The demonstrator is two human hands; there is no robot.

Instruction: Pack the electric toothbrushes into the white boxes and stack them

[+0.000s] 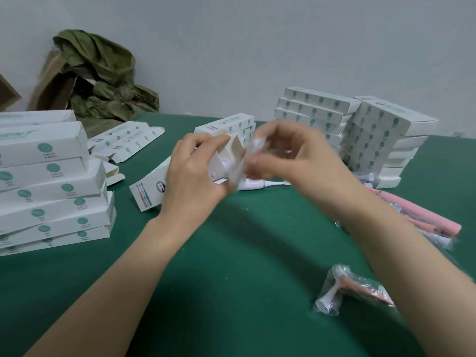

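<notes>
White box (pixel 152 188), flaps (pixel 237 150) open, gripped by left hand (pixel 192 173); right hand (pixel 296 161) pinches blurred wrapper (pixel 257 145) at its mouth.

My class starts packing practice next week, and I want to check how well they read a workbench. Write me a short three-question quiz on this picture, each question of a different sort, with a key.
1. Multiple choice: which hand grips the open white box? A) left B) right C) neither
2. True or false: the pink toothbrushes lie on the person's left.
3. Fill in: the loose toothbrush on the green table, just behind the hands, is ____ in colour.

Key
1. A: the left hand grips it; the right hand pinches a small clear-wrapped piece.
2. False: they lie on the person's right.
3. White.
</notes>
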